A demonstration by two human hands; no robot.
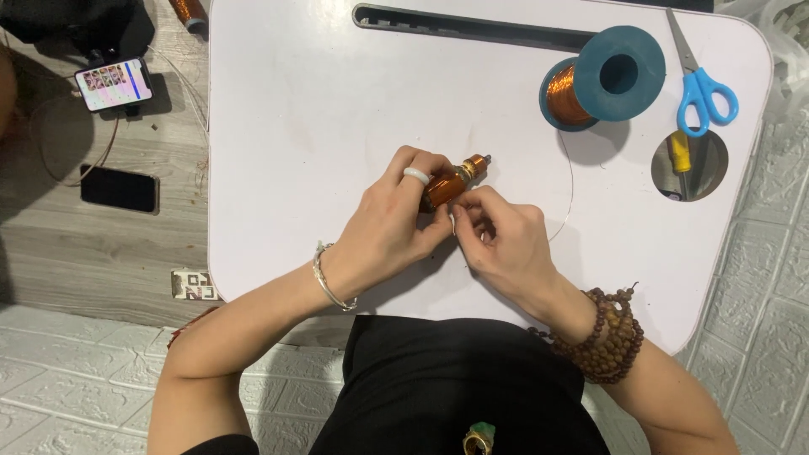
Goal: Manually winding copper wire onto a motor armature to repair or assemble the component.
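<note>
My left hand point(389, 221) grips a small motor rotor wound with copper wire point(452, 179), held just above the white lap table point(295, 126). A white ring sits on one finger and a silver bangle on the wrist. My right hand point(504, 238), with brown bead bracelets on its wrist, pinches at the rotor's near side with fingertips closed, apparently on the thin copper wire point(570, 190). That wire curves away right and up to a blue spool of copper wire point(600, 77) lying at the table's back right.
Blue-handled scissors point(702, 88) lie at the far right, above a round cup hole point(689, 165) with a yellow-handled tool in it. A long slot point(472, 25) runs along the back. On the floor left lie a lit phone point(113, 83) and a dark phone point(120, 188).
</note>
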